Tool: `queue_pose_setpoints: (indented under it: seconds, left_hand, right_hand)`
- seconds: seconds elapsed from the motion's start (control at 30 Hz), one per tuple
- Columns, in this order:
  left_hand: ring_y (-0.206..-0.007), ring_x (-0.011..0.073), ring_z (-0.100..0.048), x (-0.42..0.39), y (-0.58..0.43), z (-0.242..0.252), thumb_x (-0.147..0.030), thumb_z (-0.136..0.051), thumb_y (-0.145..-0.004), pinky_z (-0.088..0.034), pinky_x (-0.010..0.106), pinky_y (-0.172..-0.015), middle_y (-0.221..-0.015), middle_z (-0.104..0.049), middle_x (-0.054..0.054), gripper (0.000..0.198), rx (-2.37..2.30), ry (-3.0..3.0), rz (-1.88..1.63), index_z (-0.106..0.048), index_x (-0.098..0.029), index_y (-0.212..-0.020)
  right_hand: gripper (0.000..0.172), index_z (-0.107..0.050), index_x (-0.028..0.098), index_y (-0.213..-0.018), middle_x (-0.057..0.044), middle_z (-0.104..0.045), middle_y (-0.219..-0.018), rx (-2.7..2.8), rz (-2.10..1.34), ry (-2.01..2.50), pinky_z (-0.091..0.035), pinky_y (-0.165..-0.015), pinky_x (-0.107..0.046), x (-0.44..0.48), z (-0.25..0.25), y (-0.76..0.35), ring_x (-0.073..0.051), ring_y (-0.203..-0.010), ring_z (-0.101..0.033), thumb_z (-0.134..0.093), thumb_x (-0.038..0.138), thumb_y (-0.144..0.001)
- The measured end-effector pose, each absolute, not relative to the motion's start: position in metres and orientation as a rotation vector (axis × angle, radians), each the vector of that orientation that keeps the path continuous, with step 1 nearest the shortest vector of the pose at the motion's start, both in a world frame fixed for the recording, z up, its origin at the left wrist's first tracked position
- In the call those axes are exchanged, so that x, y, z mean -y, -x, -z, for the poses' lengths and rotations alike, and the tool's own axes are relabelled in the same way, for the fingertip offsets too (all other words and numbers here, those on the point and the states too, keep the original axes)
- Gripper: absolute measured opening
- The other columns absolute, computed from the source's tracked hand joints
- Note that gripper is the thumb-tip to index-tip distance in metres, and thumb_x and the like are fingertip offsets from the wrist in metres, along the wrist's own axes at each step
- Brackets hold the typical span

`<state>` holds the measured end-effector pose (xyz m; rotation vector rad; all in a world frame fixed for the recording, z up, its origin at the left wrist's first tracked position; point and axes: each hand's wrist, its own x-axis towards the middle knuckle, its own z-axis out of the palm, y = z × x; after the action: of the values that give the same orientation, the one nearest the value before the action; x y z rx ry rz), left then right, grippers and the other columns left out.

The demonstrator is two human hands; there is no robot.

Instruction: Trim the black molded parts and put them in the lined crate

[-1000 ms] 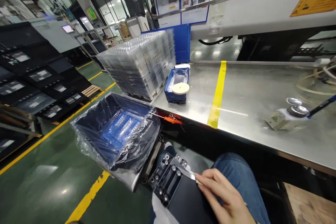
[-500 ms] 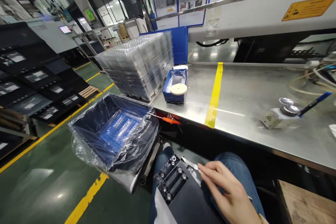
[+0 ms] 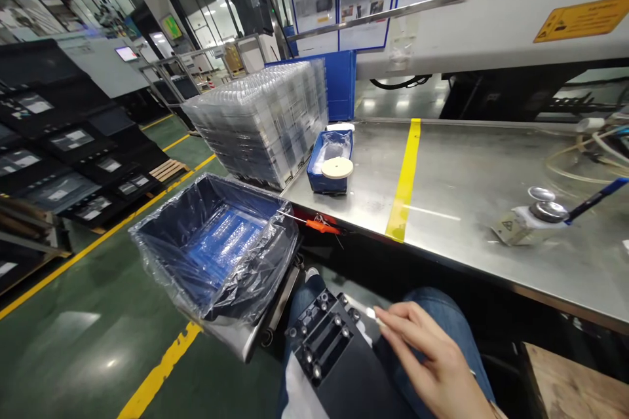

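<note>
Across my lap lies a dark plastic part [image 3: 358,366], its ribbed end dotted with round metal inserts. A white cloth or sheet [image 3: 299,389] shows along its left edge. My right hand [image 3: 432,357] is closed in a pinch at the part's right side, between thumb and fingers a thin pale strip-like tool [image 3: 369,311]. The strip reaches toward the part's upper right corner; whether they touch I cannot tell. My left hand is out of view.
To the left stands a plastic-lined bin [image 3: 221,249]. On the metal bench [image 3: 457,177] are a small blue box [image 3: 317,177] with a cream disc [image 3: 337,168], a dispenser bottle [image 3: 525,222] and stacked clear trays [image 3: 265,118]. An orange-handled tool [image 3: 322,227] hangs at the bench edge.
My right hand has shifted very slightly right, still pinching the thin strip beside the part. The whole view has moved a little; the part stays on my lap.
</note>
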<state>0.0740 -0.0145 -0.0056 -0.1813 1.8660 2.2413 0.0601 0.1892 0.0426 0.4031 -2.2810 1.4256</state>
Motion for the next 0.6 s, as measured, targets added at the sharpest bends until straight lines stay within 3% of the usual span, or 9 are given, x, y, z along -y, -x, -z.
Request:
queue_pose_setpoints:
  seconds: [0.1, 0.23, 0.3, 0.47, 0.6]
  left_hand:
    - [-0.11, 0.023, -0.064, 0.017, -0.071, 0.007, -0.048, -0.061, -0.088, -0.052, 0.044, -0.097, -0.12, -0.068, 0.009, 0.036, -1.98, 0.143, -2.17, -0.065, -0.024, -0.115]
    - [-0.128, 0.0335, -0.053, 0.019, -0.064, 0.006, -0.04, -0.078, -0.071, -0.046, 0.043, -0.109, -0.129, -0.064, 0.006, 0.05, -2.157, 0.111, -2.045, -0.067, -0.032, -0.119]
    - [-0.132, 0.0349, -0.049, 0.018, -0.063, 0.001, -0.038, -0.077, -0.072, -0.045, 0.044, -0.11, -0.135, -0.061, 0.005, 0.052, -2.29, 0.128, -1.955, -0.066, -0.033, -0.122]
    - [-0.129, 0.0348, -0.053, 0.019, -0.072, -0.021, -0.037, -0.069, -0.078, -0.053, 0.041, -0.1, -0.14, -0.057, 0.002, 0.051, -2.379, 0.156, -1.839, -0.062, -0.037, -0.128]
    - [-0.123, 0.0368, -0.057, 0.028, -0.077, -0.03, -0.038, -0.074, -0.075, -0.058, 0.044, -0.09, -0.145, -0.053, -0.001, 0.058, -2.279, 0.083, -1.823, -0.06, -0.042, -0.131]
  right_hand:
    - [0.024, -0.07, 0.025, -0.115, -0.005, -0.066, -0.086, 2.249, -1.447, -0.407, -0.056, -0.066, -0.019, -0.193, -0.046, -0.06, -0.014, -0.075, -0.067, -0.057, 0.021, -0.096]
    - [0.023, -0.071, 0.024, -0.111, -0.004, -0.065, -0.083, 2.354, -1.493, -0.486, -0.056, -0.065, -0.021, -0.196, -0.049, -0.059, -0.014, -0.074, -0.066, -0.052, 0.021, -0.097]
    - [0.022, -0.071, 0.023, -0.109, -0.004, -0.064, -0.083, 2.376, -1.449, -0.418, -0.056, -0.065, -0.021, -0.198, -0.05, -0.059, -0.014, -0.073, -0.066, -0.053, 0.022, -0.097]
    - [0.023, -0.07, 0.025, -0.111, -0.002, -0.064, -0.083, 2.411, -1.484, -0.528, -0.054, -0.065, -0.019, -0.203, -0.052, -0.061, -0.012, -0.073, -0.065, -0.052, 0.021, -0.098]
    - [0.023, -0.071, 0.022, -0.101, -0.004, -0.069, -0.085, 2.388, -1.577, -0.358, -0.056, -0.07, -0.02, -0.205, -0.055, -0.059, -0.014, -0.076, -0.068, -0.052, 0.034, -0.098]
